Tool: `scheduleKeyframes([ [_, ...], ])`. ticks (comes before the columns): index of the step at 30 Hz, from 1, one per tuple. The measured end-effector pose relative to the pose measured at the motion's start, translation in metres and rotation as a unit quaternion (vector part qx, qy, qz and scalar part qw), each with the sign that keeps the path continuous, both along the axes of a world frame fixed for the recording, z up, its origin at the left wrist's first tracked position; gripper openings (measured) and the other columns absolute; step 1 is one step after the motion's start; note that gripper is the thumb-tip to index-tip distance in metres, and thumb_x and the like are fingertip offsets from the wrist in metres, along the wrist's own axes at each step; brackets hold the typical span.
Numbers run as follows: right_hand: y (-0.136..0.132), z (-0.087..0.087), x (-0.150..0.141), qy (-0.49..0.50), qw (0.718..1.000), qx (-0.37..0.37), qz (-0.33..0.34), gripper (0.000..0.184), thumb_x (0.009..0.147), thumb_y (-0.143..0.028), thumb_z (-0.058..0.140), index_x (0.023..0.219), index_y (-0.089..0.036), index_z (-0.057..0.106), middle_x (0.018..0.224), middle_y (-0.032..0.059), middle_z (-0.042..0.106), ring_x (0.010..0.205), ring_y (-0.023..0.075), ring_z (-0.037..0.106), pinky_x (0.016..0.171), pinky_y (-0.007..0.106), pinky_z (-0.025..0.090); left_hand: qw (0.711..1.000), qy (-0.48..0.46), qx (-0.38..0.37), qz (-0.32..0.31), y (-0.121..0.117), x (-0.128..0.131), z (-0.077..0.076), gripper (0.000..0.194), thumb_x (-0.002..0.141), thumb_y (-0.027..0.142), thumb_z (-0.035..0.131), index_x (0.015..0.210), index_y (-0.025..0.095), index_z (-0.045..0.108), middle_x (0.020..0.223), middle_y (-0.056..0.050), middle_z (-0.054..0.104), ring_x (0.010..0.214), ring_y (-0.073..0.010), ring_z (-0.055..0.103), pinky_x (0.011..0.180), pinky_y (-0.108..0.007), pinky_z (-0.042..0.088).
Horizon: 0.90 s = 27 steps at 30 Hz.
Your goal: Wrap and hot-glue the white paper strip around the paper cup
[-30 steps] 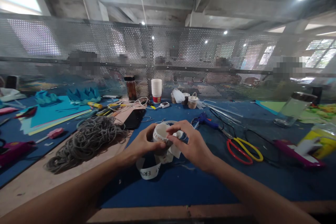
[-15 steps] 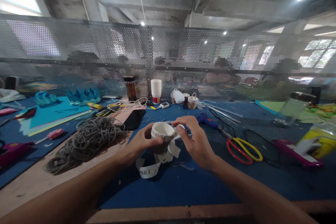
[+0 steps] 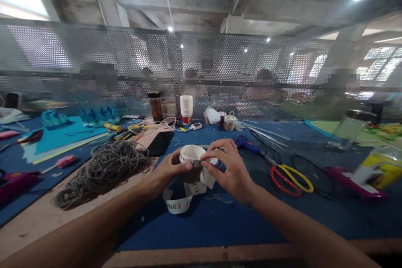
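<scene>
My left hand (image 3: 168,169) is wrapped round a small paper cup (image 3: 191,160), white at the rim and grey-brown lower down, held just above the blue table mat (image 3: 220,217). My right hand (image 3: 230,171) pinches at the cup's right side with thumb and forefinger. A white printed paper strip (image 3: 179,201) hangs from the cup and curls onto the mat below.
A pile of grey cord (image 3: 103,167) lies to the left, beside a black phone (image 3: 161,142). Red-and-yellow scissors (image 3: 292,178) and a blue glue gun (image 3: 248,144) lie to the right. A cup stack (image 3: 186,109), a jar (image 3: 156,106) and coloured paper (image 3: 59,134) stand further back before a perforated screen.
Both hands have turned the cup slightly and shifted it a little up and left. My right hand's fingers moved from the rim's far side to its right edge.
</scene>
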State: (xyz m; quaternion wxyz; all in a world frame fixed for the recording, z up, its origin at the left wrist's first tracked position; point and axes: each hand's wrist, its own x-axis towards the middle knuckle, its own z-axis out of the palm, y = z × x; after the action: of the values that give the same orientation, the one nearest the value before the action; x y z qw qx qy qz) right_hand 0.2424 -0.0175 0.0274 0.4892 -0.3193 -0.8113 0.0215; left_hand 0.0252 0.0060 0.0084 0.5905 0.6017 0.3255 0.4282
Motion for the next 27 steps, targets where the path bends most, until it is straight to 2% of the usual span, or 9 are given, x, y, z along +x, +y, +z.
scheduleKeyframes([
  [5,0.001,0.002,0.0,-0.003,0.999,-0.041,0.016,0.006,0.09,-0.022,0.069,0.096,-0.023,0.068,0.109,0.0054,0.059,0.11,0.022,0.052,0.098,0.04,0.042,1.0,0.011,-0.004,-0.003,0.002,-0.003,-0.003,0.058,0.073,0.034,0.08,0.125,0.019,0.061,0.12,-0.011,0.068,0.108,-0.0277,0.061,0.093,-0.037,0.047],
  [9,0.004,0.005,0.003,-0.01,0.995,-0.082,0.051,0.005,0.09,-0.022,0.069,0.094,-0.023,0.068,0.113,0.0047,0.059,0.115,0.0207,0.052,0.102,0.039,0.041,1.0,0.016,0.001,0.006,0.005,-0.005,-0.008,0.06,0.07,0.034,0.082,0.124,0.019,0.062,0.115,-0.009,0.069,0.105,-0.0264,0.061,0.089,-0.034,0.047],
  [12,0.007,0.005,0.004,-0.017,0.991,-0.11,0.07,0.002,0.091,-0.025,0.067,0.092,-0.023,0.069,0.117,0.0044,0.059,0.117,0.0207,0.051,0.104,0.04,0.041,1.0,0.021,-0.001,-0.004,0.004,-0.005,-0.007,0.06,0.071,0.032,0.082,0.125,0.02,0.061,0.112,-0.008,0.069,0.101,-0.0245,0.062,0.087,-0.033,0.047],
  [15,0.007,0.005,0.004,-0.006,0.991,-0.108,0.083,0.01,0.096,-0.025,0.061,0.097,-0.026,0.071,0.119,0.004,0.06,0.118,0.0205,0.051,0.106,0.042,0.04,1.0,0.022,-0.006,-0.01,0.0,-0.003,-0.001,0.059,0.071,0.034,0.081,0.124,0.019,0.061,0.113,-0.008,0.069,0.101,-0.0248,0.062,0.085,-0.032,0.047],
  [18,0.005,0.006,0.003,0.031,0.991,-0.1,0.088,0.022,0.099,-0.023,0.054,0.115,-0.029,0.067,0.122,0.0047,0.059,0.121,0.0198,0.051,0.108,0.043,0.04,1.0,0.012,-0.006,-0.005,-0.002,-0.002,0.003,0.058,0.071,0.035,0.082,0.123,0.019,0.062,0.114,-0.008,0.069,0.102,-0.0255,0.062,0.085,-0.032,0.047],
  [22,0.005,0.006,0.004,0.073,0.987,-0.131,0.065,0.028,0.098,-0.029,0.055,0.126,-0.028,0.058,0.128,0.0058,0.058,0.123,0.0206,0.053,0.107,0.041,0.042,0.999,-0.022,-0.021,-0.021,0.0,-0.003,-0.001,0.053,0.072,0.036,0.081,0.118,0.016,0.065,0.109,-0.009,0.071,0.097,-0.0243,0.064,0.082,-0.031,0.048],
  [24,0.008,0.002,0.004,0.083,0.981,-0.167,0.054,0.04,0.095,-0.036,0.061,0.133,-0.028,0.052,0.133,0.0067,0.057,0.125,0.0222,0.053,0.107,0.042,0.043,0.997,-0.046,-0.039,-0.042,0.002,-0.004,-0.003,0.051,0.075,0.034,0.079,0.12,0.016,0.065,0.11,-0.011,0.071,0.096,-0.0239,0.065,0.081,-0.031,0.05],
  [27,0.013,-0.008,0.003,0.078,0.97,-0.22,0.072,0.065,0.086,-0.041,0.071,0.142,-0.026,0.043,0.139,0.0092,0.055,0.128,0.0249,0.053,0.11,0.045,0.041,0.993,-0.073,-0.06,-0.067,0.003,-0.005,-0.005,0.052,0.078,0.032,0.076,0.126,0.016,0.062,0.116,-0.013,0.07,0.1,-0.0259,0.066,0.086,-0.034,0.052],
])
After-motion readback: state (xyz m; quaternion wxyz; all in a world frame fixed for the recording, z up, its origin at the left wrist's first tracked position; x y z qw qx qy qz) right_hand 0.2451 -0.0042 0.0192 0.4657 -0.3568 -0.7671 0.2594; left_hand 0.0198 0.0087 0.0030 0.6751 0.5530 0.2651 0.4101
